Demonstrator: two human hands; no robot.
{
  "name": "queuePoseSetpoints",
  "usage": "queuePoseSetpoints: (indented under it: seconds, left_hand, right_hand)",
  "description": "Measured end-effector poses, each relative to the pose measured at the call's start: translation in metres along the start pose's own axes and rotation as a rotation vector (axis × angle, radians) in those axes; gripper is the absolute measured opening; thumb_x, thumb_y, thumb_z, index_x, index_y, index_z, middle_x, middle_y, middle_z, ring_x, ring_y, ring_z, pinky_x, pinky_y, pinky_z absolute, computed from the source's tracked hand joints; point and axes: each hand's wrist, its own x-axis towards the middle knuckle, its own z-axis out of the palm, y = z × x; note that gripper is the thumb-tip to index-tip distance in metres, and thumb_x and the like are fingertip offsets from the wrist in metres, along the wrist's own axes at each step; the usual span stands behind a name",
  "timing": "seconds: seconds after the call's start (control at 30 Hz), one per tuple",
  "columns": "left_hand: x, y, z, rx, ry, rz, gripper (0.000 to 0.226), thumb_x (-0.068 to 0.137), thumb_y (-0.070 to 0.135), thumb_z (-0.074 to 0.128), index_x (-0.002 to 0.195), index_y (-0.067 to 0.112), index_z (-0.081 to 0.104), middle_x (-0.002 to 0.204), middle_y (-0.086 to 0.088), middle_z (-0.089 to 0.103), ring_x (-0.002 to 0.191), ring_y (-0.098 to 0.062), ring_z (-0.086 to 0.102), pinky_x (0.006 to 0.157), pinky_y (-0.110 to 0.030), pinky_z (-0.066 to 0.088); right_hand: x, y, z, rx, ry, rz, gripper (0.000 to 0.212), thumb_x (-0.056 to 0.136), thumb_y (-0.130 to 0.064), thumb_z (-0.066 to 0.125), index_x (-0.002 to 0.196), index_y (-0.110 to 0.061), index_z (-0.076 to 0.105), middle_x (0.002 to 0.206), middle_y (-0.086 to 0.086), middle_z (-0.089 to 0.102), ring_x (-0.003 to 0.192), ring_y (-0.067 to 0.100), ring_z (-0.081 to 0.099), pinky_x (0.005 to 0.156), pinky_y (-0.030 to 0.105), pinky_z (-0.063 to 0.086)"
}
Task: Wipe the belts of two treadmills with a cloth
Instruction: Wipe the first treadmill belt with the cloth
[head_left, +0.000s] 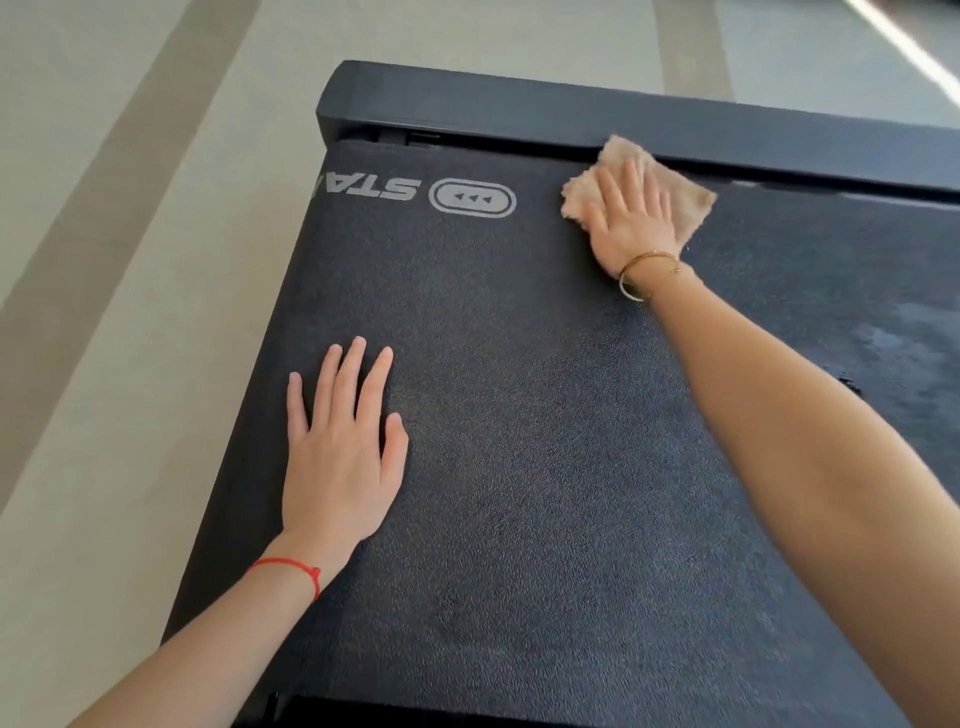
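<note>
Left hand (340, 447) flat, fingers straight, bracing on belt (519, 441). Right hand (631, 226) spread flat, pressing cloth (641, 189) against belt's far end by frame (571, 111). Advice: keep palm pressure even, overlap strokes, work toward near edge.

Pale floor (104, 364) with darker diagonal bands carries treadmill. Dark textured belt (545, 441) fills most of view, grey printed logo (471, 198) near far end. Black end rail (571, 117) borders belt. Tan cloth (670, 182) lies on belt, touching rail. Left hand (340, 457) rests flat on belt near left edge.
</note>
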Motion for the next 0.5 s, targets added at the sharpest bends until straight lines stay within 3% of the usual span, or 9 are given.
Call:
queuePoseSetpoints:
  seconds: [0.1,0.23,0.33,0.5]
  left_hand:
    - [0.0,0.001,0.0,-0.006,0.001,0.004,0.06,0.099,0.04,0.021,0.156,0.019,0.026,0.163,-0.009,0.023,0.152,-0.027,0.016,0.121,-0.058,0.015]
    - [-0.002,0.0,-0.001,-0.036,0.019,0.005,0.055,0.103,0.035,0.021,0.155,0.018,0.028,0.162,-0.009,0.024,0.152,-0.028,0.017,0.121,-0.059,0.016]
    - [-0.004,-0.002,-0.001,-0.065,0.029,0.014,0.056,0.101,0.033,0.032,0.154,0.017,0.029,0.162,-0.008,0.024,0.152,-0.026,0.017,0.121,-0.057,0.015]
    - [-0.015,-0.013,-0.002,-0.095,0.017,0.016,0.057,0.103,0.036,0.031,0.156,0.017,0.026,0.164,-0.007,0.021,0.153,-0.025,0.014,0.123,-0.052,0.013]
  right_hand:
    - [-0.004,-0.018,0.003,0.019,-0.014,-0.008,0.057,0.105,-0.04,0.015,0.158,-0.023,0.004,0.166,0.006,-0.006,0.151,0.031,-0.008,0.123,0.044,-0.005]
    - [-0.043,-0.056,0.011,0.029,-0.061,-0.312,0.054,0.107,-0.035,0.018,0.158,-0.022,0.006,0.165,0.008,-0.002,0.152,0.031,-0.007,0.123,0.043,-0.005]
    - [-0.097,-0.088,0.024,0.015,-0.117,-0.552,0.053,0.108,-0.033,0.018,0.158,-0.022,0.006,0.166,0.006,-0.001,0.152,0.029,-0.006,0.123,0.044,-0.002]
    - [-0.177,-0.091,0.032,-0.001,-0.141,-0.761,0.055,0.107,-0.041,0.019,0.158,-0.026,0.005,0.166,-0.003,-0.002,0.152,0.02,-0.01,0.123,0.036,-0.007]
